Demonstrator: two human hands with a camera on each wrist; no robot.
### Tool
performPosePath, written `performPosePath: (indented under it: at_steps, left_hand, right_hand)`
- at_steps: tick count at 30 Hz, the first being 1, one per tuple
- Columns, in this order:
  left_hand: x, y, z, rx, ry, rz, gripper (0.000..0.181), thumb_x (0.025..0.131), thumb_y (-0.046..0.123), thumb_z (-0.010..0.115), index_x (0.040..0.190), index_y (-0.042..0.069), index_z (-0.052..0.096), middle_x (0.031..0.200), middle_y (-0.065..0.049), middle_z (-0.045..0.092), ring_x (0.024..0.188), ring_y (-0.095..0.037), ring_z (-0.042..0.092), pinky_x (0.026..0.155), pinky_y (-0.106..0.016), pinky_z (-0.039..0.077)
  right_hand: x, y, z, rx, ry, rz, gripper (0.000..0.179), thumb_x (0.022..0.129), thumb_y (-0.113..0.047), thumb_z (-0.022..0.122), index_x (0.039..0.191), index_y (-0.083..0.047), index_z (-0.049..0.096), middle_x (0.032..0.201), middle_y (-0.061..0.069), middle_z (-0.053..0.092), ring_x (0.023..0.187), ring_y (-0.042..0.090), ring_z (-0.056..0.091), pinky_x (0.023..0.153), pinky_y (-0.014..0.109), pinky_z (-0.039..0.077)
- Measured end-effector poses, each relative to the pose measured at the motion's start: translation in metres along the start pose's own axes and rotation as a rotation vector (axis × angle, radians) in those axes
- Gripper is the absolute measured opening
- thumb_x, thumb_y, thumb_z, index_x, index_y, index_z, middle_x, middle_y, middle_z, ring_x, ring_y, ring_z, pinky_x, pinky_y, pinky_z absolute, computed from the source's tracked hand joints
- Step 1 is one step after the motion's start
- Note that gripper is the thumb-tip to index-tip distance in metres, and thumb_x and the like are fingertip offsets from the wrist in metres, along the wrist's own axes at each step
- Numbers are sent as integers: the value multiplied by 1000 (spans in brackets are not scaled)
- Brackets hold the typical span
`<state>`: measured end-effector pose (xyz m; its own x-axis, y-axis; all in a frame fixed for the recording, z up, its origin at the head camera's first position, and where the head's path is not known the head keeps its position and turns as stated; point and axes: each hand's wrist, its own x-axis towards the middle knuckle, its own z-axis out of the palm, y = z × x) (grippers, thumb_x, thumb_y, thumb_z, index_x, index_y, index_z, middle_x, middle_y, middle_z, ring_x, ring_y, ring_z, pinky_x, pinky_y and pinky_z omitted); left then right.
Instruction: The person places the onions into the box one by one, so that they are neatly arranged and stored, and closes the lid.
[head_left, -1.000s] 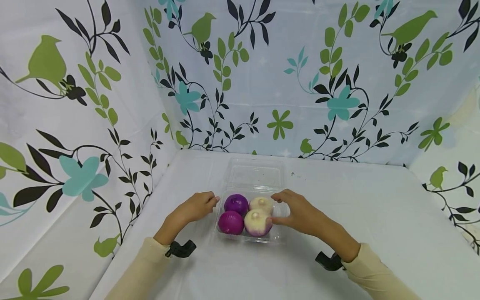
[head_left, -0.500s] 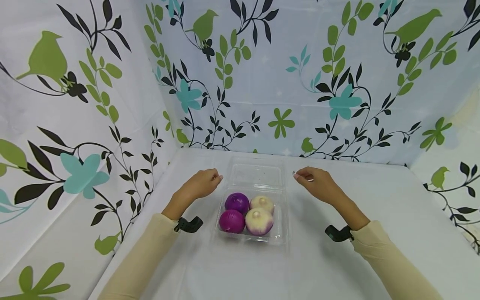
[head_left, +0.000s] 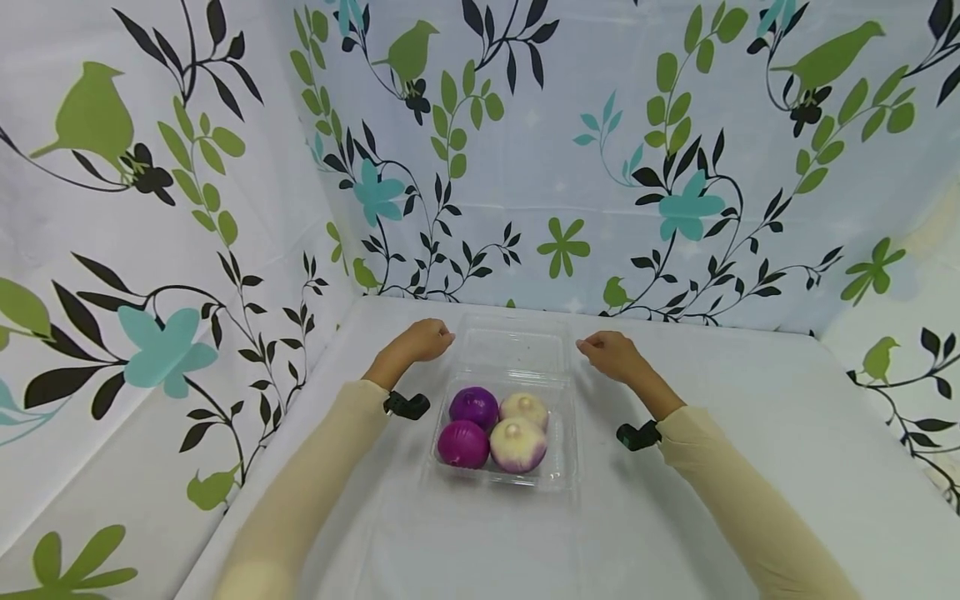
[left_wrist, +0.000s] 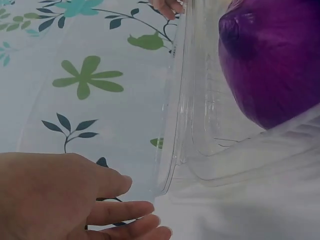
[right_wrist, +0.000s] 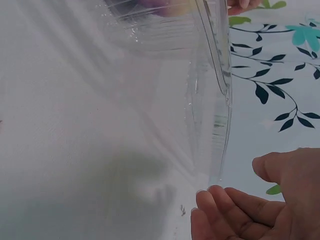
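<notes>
A clear plastic clamshell container (head_left: 558,450) stands on the table, its lid (head_left: 513,350) folded back behind it. Inside sit two purple onions (head_left: 462,444) and two whitish round vegetables (head_left: 517,446) with purple undersides, perhaps onions too. My left hand (head_left: 423,340) is at the lid's left side; in the left wrist view its fingertips (left_wrist: 150,220) are close to the plastic edge, thumb apart. At the lid's right side is my right hand (head_left: 611,354). The right wrist view has its loosely bent fingers (right_wrist: 220,210) by the lid edge, and contact is hard to tell.
White cloth covers the table (head_left: 720,467). A patterned curtain (head_left: 525,167) of birds and leaves hangs behind and along both sides. Each wrist carries a black camera mount (head_left: 408,407).
My right hand has left the front whitish vegetable and moved back to the lid's right side. My left hand has also moved back, from the container's left to beside the lid.
</notes>
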<state>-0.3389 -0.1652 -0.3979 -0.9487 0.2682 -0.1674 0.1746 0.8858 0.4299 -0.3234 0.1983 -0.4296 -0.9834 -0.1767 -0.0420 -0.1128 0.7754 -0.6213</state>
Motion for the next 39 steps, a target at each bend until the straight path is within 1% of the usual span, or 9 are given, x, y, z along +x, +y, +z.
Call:
performPosePath:
  at_steps: [3, 6, 9, 15, 21, 26, 30, 35, 39]
  left_hand:
    - [10, -2, 2, -7, -18, -20, 48, 113, 27, 43, 145, -7, 55, 150, -24, 56, 140, -39, 52, 117, -52, 41]
    - [16, -3, 3, -13, -24, -40, 50, 113, 27, 42, 147, -7, 52, 154, -24, 52, 145, -39, 47, 120, -52, 37]
    - [21, -5, 2, -26, -34, -66, 50, 113, 28, 43, 147, -7, 52, 151, -24, 54, 141, -38, 52, 118, -51, 40]
    - [32, -9, 5, -141, -68, -77, 45, 113, 25, 45, 144, -6, 56, 134, -21, 69, 122, -32, 67, 109, -46, 50]
    - [37, -10, 6, -201, -34, -80, 40, 110, 18, 52, 142, -6, 58, 130, -20, 71, 119, -32, 68, 106, -44, 51]
    - [34, -11, 3, -283, 13, -72, 41, 110, 18, 50, 143, -6, 56, 129, -22, 70, 120, -33, 69, 107, -47, 51]
    - [28, -11, -3, -344, 39, -28, 44, 113, 21, 44, 145, -6, 54, 133, -25, 66, 124, -37, 67, 110, -50, 48]
    - [14, -4, -14, -316, 106, 31, 46, 113, 25, 43, 146, -3, 55, 145, -26, 58, 134, -41, 57, 112, -54, 46]
    - [1, 3, -21, -318, 151, 61, 48, 114, 34, 42, 140, -2, 59, 138, -25, 62, 127, -40, 61, 108, -55, 48]
  right_hand:
    - [8, -1, 6, 7, -41, 28, 52, 112, -33, 47, 137, 10, 61, 126, 26, 70, 111, 37, 70, 95, 51, 56]
    - [12, -2, 10, 2, -59, 38, 51, 112, -30, 45, 138, 11, 59, 125, 26, 70, 111, 37, 70, 95, 50, 56]
    - [14, -4, 13, 5, -45, 34, 48, 112, -26, 45, 138, 12, 59, 125, 26, 70, 111, 37, 71, 94, 49, 56]
    - [17, -6, 14, 32, -22, 38, 41, 111, -18, 47, 135, 13, 61, 124, 26, 71, 110, 37, 71, 92, 47, 57]
    - [20, -4, 13, 157, -46, 95, 41, 111, -19, 52, 141, 9, 58, 132, 26, 68, 120, 38, 68, 100, 47, 55]
    - [17, -5, 5, 247, -62, 89, 45, 112, -21, 51, 147, 6, 53, 143, 27, 60, 129, 41, 62, 108, 49, 52]
    - [11, -10, -7, 282, -58, 61, 48, 113, -26, 50, 151, 4, 50, 149, 27, 55, 133, 42, 59, 110, 49, 50]
    - [2, -21, -22, 299, -37, 40, 53, 113, -32, 48, 153, 3, 47, 148, 28, 56, 130, 43, 60, 110, 49, 50]
    - [-9, -31, -31, 321, -42, 55, 58, 113, -39, 47, 155, 2, 45, 146, 26, 58, 130, 41, 61, 111, 49, 49]
